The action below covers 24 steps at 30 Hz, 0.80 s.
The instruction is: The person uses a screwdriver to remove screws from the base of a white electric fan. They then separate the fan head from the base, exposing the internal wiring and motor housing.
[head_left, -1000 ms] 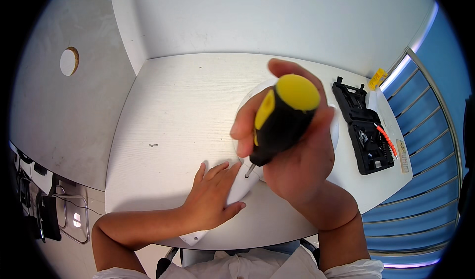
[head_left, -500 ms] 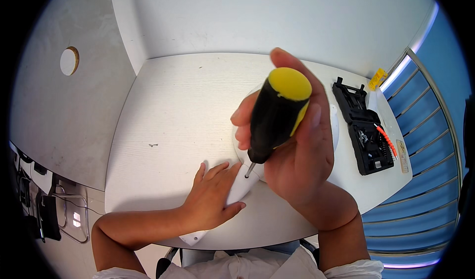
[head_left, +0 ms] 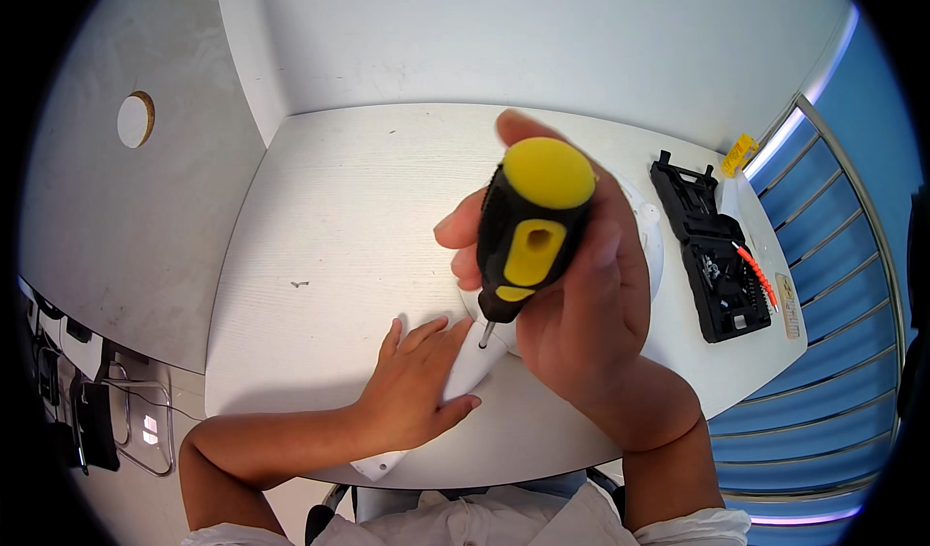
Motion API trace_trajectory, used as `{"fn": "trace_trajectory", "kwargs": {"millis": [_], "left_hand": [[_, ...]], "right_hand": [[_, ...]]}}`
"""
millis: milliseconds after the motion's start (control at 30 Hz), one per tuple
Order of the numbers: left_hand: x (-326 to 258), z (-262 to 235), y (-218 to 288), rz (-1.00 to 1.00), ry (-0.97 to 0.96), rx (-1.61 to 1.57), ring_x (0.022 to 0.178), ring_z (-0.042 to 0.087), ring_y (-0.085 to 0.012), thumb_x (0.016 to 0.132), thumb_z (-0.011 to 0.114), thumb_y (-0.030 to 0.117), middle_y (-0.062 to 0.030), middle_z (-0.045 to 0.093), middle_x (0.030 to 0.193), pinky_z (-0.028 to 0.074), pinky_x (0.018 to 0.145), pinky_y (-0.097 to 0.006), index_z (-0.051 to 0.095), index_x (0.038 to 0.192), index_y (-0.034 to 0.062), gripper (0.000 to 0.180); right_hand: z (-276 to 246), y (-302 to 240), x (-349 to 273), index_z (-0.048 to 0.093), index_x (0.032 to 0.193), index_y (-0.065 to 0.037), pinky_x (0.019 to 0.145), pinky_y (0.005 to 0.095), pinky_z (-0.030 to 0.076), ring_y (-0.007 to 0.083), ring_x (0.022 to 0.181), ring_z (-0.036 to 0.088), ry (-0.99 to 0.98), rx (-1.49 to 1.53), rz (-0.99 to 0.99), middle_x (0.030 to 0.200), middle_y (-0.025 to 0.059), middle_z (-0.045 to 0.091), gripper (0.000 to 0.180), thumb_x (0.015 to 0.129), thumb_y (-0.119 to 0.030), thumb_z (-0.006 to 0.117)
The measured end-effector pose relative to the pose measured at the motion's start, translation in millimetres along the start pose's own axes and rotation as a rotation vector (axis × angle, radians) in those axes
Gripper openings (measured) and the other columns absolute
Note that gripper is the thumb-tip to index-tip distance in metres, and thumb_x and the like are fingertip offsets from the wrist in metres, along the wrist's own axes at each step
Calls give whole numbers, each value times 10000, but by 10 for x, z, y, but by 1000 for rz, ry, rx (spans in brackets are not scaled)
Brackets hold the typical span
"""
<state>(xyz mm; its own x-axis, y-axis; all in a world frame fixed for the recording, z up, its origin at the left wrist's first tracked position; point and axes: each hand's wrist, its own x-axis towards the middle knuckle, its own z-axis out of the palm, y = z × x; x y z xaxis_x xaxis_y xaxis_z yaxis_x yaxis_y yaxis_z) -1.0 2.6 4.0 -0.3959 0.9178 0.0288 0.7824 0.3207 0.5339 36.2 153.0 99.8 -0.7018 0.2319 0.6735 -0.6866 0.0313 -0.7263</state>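
The right hand (head_left: pixel 581 323) is wrapped around the thick black-and-yellow plastic handle of a screwdriver (head_left: pixel 528 231), fingers closed firmly about it, the yellow end cap facing up toward the camera. The screwdriver stands nearly upright, and its short metal shaft comes down onto a white plastic device (head_left: pixel 475 367) that lies on the pale white wooden tabletop (head_left: pixel 329 217) near its front edge. Most of this device is hidden behind the right hand; a rounded part shows at the hand's far side and a narrow handle-like part runs toward the person.

The left hand (head_left: pixel 412 391) lies flat and open on that narrow part, fingers spread, pressing down rather than gripping it.

To the right, well apart from the hands, an open black plastic tool case (head_left: pixel 712 250) rests on the table. Its compartments hold small dark bits too small to tell apart, and an orange-handled slim tool (head_left: pixel 754 273) lies along its right edge.
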Motion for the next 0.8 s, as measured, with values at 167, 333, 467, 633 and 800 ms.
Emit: {"fn": "trace_trajectory", "kwargs": {"millis": [167, 333, 467, 633, 800], "left_hand": [[-5, 17, -9, 9, 14, 5, 1297, 295, -355, 796, 635, 298, -223, 405, 1307, 168, 1040, -598, 234, 1378, -12, 771], [7, 31, -49, 35, 10, -26, 1296, 295, -357, 795, 638, 302, -224, 406, 1306, 169, 1040, -597, 236, 1377, -14, 774], [11, 23, -50, 51, 23, -16, 1297, 294, -356, 795, 638, 302, -225, 405, 1307, 167, 1042, -595, 236, 1377, -14, 775], [-3, 7, -5, 0, 3, 5, 1297, 284, -364, 777, 651, 297, -212, 380, 1327, 166, 1046, -589, 262, 1358, -8, 763], [-2, -6, 3, 11, 6, -1, 1300, 290, -355, 800, 628, 300, -222, 400, 1313, 157, 1049, -590, 230, 1381, -13, 771]], "right_hand": [[-47, -48, 27, 313, 1292, 26, 554, 240, 469, 124, 653, 563, -10, 14, 12, 850, 165, 611, 807, 865, -658, 313], [-10, -33, 0, 351, 1264, 31, 535, 227, 441, 112, 650, 540, 9, -25, -35, 861, 102, 560, 808, 769, -539, 638], [-43, -30, 16, 296, 1325, 26, 630, 235, 443, 105, 706, 528, 18, 4, 5, 899, 97, 559, 800, 818, -514, 599], [-63, 16, 28, 208, 1386, -35, 668, 242, 476, 118, 732, 559, -53, 70, -6, 966, 179, 596, 687, 924, -502, 410], [-72, -10, 29, 267, 1309, -43, 534, 225, 478, 134, 657, 590, -66, 31, -63, 956, 242, 590, 730, 871, -610, 407]]}}
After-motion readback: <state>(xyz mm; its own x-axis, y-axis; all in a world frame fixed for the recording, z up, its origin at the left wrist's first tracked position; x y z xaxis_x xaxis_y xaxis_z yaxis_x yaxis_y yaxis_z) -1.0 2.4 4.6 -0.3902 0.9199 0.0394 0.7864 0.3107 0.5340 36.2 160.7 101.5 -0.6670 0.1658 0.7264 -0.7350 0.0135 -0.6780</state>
